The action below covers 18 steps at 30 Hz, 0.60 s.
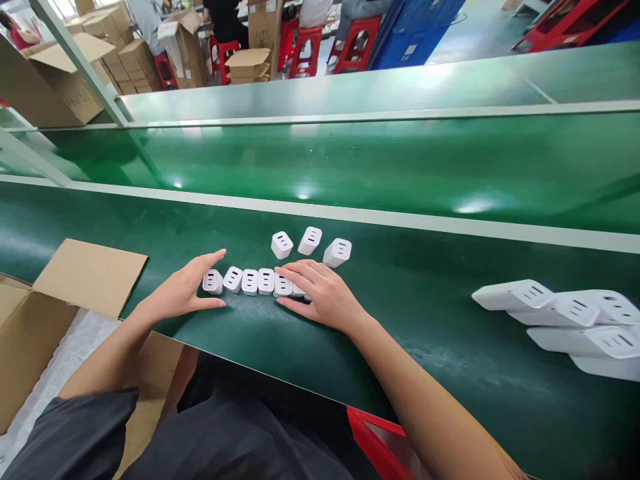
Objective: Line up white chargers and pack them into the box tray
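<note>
Several white plug chargers with port slots on top stand side by side in a short row [250,282] on the green bench. At the row's left end, my left hand [187,288] has its thumb and fingers spread around the end charger [213,282]. My right hand [320,290] curls over the row's right end, its thumb in front and its fingers behind, and partly hides the chargers there. Just behind the row stand three more chargers: a left one [282,245], a middle one [310,241] and a right one [337,253].
Another cluster of white chargers [575,310] lies at the right. An open cardboard box [30,333] with white packing inside is at the lower left. Beyond a pale rail [350,217] runs a green belt [350,160]. People, cartons and red stools [306,50] are farther back.
</note>
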### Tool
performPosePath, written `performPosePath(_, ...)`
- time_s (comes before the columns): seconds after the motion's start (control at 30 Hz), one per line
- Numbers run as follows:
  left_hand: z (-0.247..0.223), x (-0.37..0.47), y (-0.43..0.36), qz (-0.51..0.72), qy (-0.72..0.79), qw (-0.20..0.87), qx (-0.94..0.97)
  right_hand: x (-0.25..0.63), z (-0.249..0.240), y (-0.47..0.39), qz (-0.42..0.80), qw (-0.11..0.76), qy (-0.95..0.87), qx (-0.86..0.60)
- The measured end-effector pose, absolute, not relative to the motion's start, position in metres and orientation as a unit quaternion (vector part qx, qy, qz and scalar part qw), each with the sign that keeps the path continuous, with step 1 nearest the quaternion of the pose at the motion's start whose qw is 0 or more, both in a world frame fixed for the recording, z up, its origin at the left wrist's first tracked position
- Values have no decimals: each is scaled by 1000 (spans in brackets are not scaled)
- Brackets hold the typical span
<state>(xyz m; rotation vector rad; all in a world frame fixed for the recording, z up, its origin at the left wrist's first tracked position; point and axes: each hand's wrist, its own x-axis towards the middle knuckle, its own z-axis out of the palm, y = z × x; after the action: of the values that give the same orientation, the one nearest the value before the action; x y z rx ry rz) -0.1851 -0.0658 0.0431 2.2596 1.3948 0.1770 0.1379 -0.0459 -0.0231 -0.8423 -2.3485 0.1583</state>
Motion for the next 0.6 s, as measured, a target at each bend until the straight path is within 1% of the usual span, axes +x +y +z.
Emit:
performPosePath(0.23, 23, -159, -48, 45, 438, 130, 888, 137, -26, -45, 57, 304, -891, -332)
performPosePath(0.47, 11, -151, -44, 74, 429, 87, 896, 126, -29, -53, 65, 303, -887, -342)
performPosePath(0.6, 12, -150, -48, 68, 428, 83, 897, 120, -22, -61, 78, 294, -886, -350)
